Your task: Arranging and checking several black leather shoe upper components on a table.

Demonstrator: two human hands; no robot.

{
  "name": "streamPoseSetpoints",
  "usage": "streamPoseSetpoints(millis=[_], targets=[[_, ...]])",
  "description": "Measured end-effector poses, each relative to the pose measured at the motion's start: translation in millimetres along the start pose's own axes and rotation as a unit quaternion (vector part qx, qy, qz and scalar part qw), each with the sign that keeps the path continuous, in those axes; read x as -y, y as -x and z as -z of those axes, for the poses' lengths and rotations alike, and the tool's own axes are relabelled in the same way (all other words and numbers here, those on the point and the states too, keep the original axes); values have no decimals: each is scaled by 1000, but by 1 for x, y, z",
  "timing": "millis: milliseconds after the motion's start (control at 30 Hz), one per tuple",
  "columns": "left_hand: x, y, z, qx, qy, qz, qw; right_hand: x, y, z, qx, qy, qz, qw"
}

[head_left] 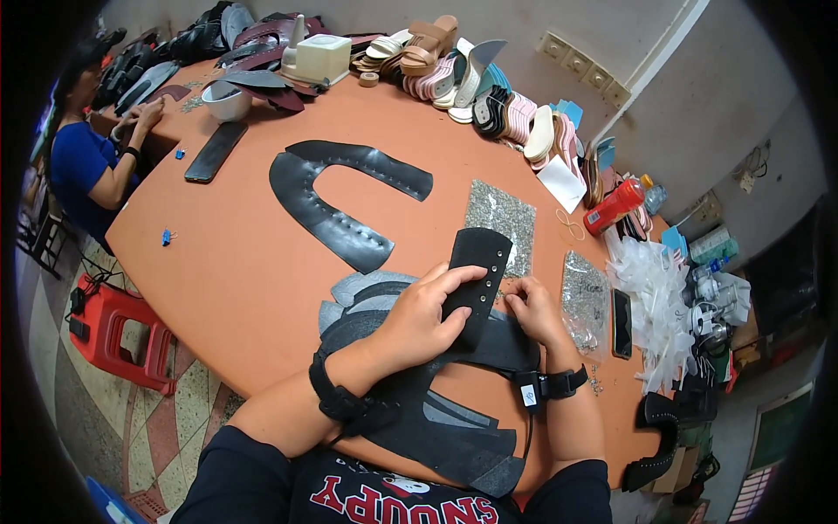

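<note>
My left hand (421, 313) grips a black leather strip (478, 247) with a row of silver eyelets along its right edge, thumb and fingers lying across it. Just right of the strip is my right hand (534, 307), its thumb and fingertips pinched together; what they hold, if anything, is too small to make out. Under both hands lies a stack of curved black and grey cut pieces (471, 441). Behind the strip rests a clear bag of small metal eyelets (506, 211), and a second such bag (583, 301) lies to the right.
A U-shaped pair of black pieces (301, 205) lies ahead. A phone (216, 153), white bowl (227, 105), red bottle (615, 207), crumpled plastic (650, 301) and sandals (429, 48) sit farther out. At left are a co-worker (83, 166) and a red stool (127, 332).
</note>
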State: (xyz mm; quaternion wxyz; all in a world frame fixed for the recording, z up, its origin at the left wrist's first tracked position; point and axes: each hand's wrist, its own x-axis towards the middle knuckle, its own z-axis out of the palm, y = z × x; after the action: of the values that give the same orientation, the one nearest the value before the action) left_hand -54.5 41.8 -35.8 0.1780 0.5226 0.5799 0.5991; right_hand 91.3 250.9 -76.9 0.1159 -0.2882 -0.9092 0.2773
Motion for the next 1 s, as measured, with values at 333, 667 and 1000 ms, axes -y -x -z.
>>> streamPoseSetpoints(millis=[333, 667, 1000], targets=[[0, 2, 0, -10, -14, -11, 1000, 76, 36, 9, 40, -395, 112, 911], [-3, 3, -4, -8, -13, -29, 999, 88, 48, -4, -1, -370, 92, 925], [-3, 4, -6, 1, -32, -43, 999, 86, 48, -4, -11, -342, 74, 937]])
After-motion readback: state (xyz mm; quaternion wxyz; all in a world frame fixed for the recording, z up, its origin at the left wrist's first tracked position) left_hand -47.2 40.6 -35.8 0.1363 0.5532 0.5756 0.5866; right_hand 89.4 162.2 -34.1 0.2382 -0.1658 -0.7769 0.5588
